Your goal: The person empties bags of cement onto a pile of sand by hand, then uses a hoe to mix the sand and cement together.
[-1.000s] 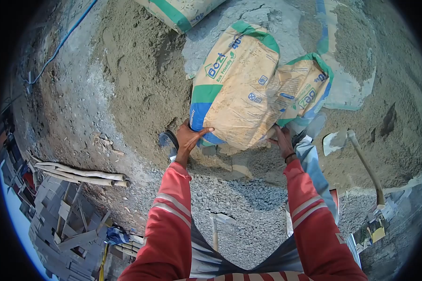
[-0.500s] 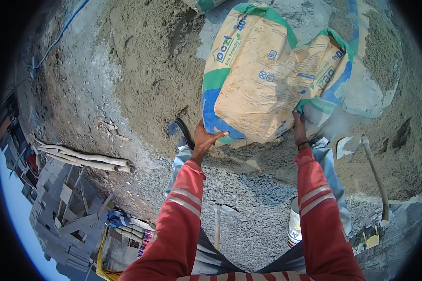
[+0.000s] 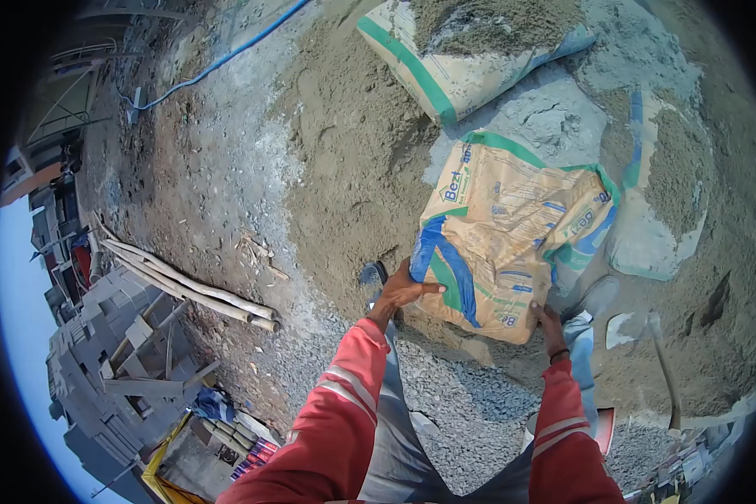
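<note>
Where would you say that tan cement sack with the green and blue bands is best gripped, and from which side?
At its two near bottom corners, from the person's side. The cement sack lies slumped on the sand pile with its near end raised; the left hand and right hand already clutch those corners, where the folded paper probably gives purchase.

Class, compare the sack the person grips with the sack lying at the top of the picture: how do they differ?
The gripped sack is held by the left hand and right hand; the top sack lies untouched. The gripped sack is crumpled; the top sack carries sand. Both are tan with green bands.
</note>
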`<state>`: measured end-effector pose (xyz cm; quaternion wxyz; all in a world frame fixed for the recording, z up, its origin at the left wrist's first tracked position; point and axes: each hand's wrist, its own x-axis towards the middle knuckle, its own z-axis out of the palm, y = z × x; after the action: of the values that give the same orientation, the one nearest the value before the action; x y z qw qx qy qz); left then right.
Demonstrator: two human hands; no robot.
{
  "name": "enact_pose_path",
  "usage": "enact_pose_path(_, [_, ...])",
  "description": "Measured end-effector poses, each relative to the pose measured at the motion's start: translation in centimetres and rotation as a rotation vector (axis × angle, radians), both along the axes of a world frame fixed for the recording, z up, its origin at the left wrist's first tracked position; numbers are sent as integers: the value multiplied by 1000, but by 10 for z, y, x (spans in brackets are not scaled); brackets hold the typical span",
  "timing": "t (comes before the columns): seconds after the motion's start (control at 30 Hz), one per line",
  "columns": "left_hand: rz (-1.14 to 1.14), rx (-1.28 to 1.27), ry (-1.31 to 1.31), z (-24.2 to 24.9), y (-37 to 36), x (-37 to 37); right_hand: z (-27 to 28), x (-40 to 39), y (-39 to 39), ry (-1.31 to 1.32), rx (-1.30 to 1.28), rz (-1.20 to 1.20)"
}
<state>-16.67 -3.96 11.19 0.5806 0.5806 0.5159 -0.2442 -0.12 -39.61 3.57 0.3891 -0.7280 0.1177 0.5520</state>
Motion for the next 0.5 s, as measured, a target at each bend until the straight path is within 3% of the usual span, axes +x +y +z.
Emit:
enact_pose_path(0.07, [23, -18, -88, -2, 0, 2, -19, -18, -23, 76, 5, -113])
enact_pose_path(0.13, [-136, 74, 180, -58, -11, -8, -7, -40, -11, -120, 103, -346])
enact_pose_path(0.17, [-144, 74, 177, -63, -14, -2, 4, -44, 8, -123, 103, -353])
enact_pose_path(0.23, [-140, 113, 231, -71, -25, 11, 33, -32, 63, -3, -46, -627])
enact_pose_path(0.3, [-162, 153, 335, -71, -47, 27, 2, -31, 70, -147, -86, -412])
enact_pose_path(0.37, [152, 306, 287, -74, -67, 37, -24, -35, 67, -241, -202, -493])
enact_pose_path(0.4, [142, 284, 286, -64, -77, 45, -19, -32, 72, -247, -225, -497])
enact_pose_path(0.47, [128, 566, 206, -39, -89, 55, -11, -34, 76, -304, -286, -510])
enact_pose_path(0.5, [121, 560, 208, -41, -94, 50, -15, -36, 75, -339, -305, -526])
